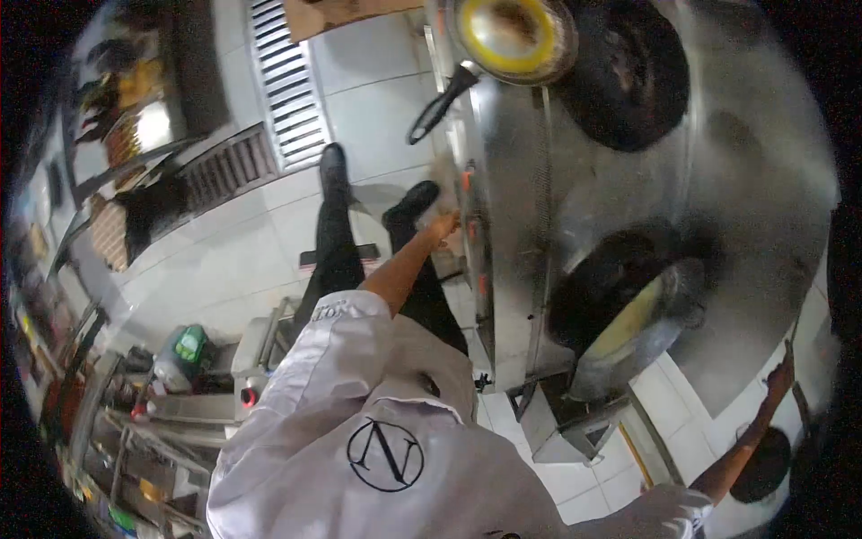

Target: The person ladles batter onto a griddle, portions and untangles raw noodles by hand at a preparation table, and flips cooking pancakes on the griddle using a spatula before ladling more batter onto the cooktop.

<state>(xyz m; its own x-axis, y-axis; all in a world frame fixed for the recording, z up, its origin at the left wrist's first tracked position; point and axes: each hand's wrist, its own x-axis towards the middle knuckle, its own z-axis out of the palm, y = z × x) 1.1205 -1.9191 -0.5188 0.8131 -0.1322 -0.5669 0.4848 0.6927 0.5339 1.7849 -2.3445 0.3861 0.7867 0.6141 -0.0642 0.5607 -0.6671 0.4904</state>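
My left hand is at the front panel of the steel stove, its fingers closed at a control knob; the grip itself is small and blurred. Far to the right, my right hand reaches out beside a thin dark edge or rod, and its fingers are too dark to make out. Between the two arms, a metal pan with something pale yellow inside looks tilted by a dark burner. At the stove's far end sits a frying pan with a yellow ring inside, its black handle jutting over the front edge.
A second dark burner or pan adjoins the frying pan. A slatted floor drain crosses the white tiles. On the left stand a metal rack and a green-topped container. A steel box is below the stove.
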